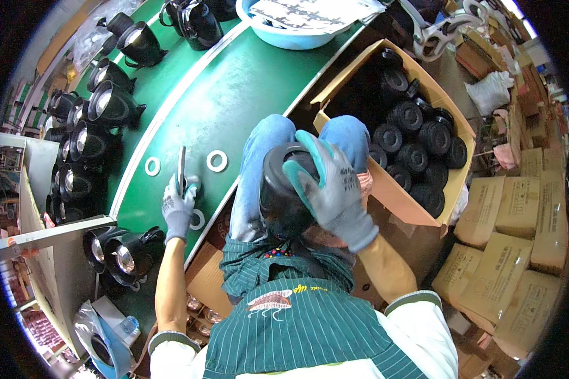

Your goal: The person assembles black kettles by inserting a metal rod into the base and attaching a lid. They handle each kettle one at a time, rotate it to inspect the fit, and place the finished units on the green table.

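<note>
My left hand [180, 205], in a grey and teal glove, closes around a slim grey bar-like tool [181, 163] just over the green work surface. Pale rings lie about it: one ring [152, 166] to the left, another ring [217, 161] to the right and a third ring [197, 219] by my wrist. Between my knees stands a black pot [283, 211] with a black round lid [281, 163] on top. My right hand [329, 189], gloved alike, grips the lid from its right side, with fingers and thumb curved over it.
An open carton [452, 208] of black round lids stands to the right. Black pots [110, 104] line the left side of the green table [234, 69]. A blue basin [291, 41] with printed sheets sits at the far edge. Stacked cardboard boxes [487, 271] fill the right.
</note>
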The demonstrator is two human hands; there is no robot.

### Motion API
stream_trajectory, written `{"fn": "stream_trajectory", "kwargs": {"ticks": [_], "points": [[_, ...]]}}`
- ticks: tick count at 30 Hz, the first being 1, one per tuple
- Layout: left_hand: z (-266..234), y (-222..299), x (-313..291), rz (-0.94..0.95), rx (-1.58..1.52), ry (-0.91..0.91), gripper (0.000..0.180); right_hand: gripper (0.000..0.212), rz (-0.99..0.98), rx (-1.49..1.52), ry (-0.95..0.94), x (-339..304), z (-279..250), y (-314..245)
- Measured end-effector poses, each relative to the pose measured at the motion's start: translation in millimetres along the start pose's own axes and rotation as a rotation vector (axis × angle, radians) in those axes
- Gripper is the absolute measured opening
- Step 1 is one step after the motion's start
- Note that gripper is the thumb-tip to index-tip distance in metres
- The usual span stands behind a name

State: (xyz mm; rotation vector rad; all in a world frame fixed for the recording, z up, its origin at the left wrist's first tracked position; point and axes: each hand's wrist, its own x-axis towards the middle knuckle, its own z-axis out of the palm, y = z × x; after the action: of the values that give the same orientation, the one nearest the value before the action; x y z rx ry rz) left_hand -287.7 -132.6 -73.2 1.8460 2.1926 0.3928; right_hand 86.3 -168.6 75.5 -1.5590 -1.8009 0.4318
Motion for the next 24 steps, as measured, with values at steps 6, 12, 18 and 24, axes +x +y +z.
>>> {"fn": "stream_trajectory", "kwargs": {"ticks": [6,12,18,24], "points": [[-17,46,18,0.066,-0.256,-0.098,0.051,0.107,-0.337,0.46,-0.571,11,-23,22],[-36,106,3,0.159,-0.712,-0.238,0.048,0.12,-0.351,0.727,-0.862,49,8,62],[-104,178,9,0.41,-0.794,-0.569,0.047,0.106,0.237,1.617,-0.566,15,35,87],[-113,236,10,0.945,-0.054,-0.694,0.053,0.11,0.441,1.669,-0.09,-1,50,59]]}}
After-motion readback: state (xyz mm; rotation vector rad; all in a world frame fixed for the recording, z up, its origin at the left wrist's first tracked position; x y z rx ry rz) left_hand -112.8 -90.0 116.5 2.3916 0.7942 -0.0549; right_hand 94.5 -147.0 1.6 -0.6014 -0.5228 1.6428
